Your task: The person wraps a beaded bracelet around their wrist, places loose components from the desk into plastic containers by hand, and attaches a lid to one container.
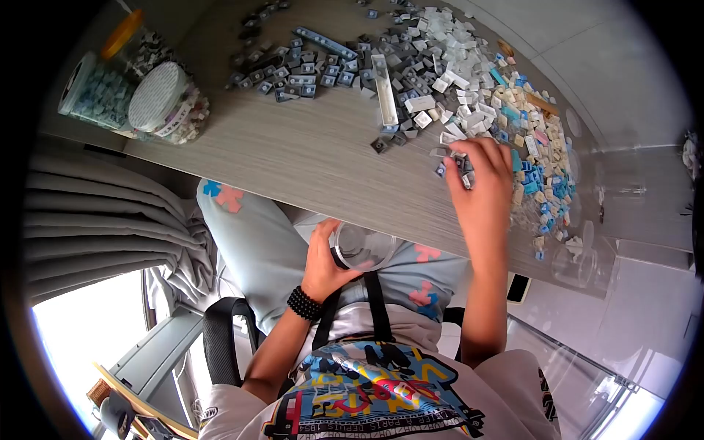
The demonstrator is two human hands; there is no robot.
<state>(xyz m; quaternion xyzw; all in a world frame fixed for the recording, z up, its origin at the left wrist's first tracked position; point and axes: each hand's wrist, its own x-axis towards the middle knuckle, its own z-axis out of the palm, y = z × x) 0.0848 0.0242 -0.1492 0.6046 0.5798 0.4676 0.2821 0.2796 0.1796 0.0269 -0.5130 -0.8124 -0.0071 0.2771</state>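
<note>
My left hand (323, 265) is wrapped round a clear plastic jar (364, 248), held over my lap just off the table's front edge. The jar's round mouth faces up, and I make out no keycaps inside. At the right part of the table, my right hand (485, 172) reaches down to the keycap pile, thumb and fingers curved and apart. A few dark grey keycaps (462, 163) lie between and under those fingers. Next to them spread white and clear keycaps (469, 81). A long white spacebar keycap (384, 91) lies left of the hand.
Grey keycaps (297, 73) are scattered at the back, near a long blue-grey spacebar (326, 43). Beige and blue keycaps (539, 180) cover the right side. Filled jars (158, 99) stand at the back left. Clear lids or containers (576, 264) sit at the right edge.
</note>
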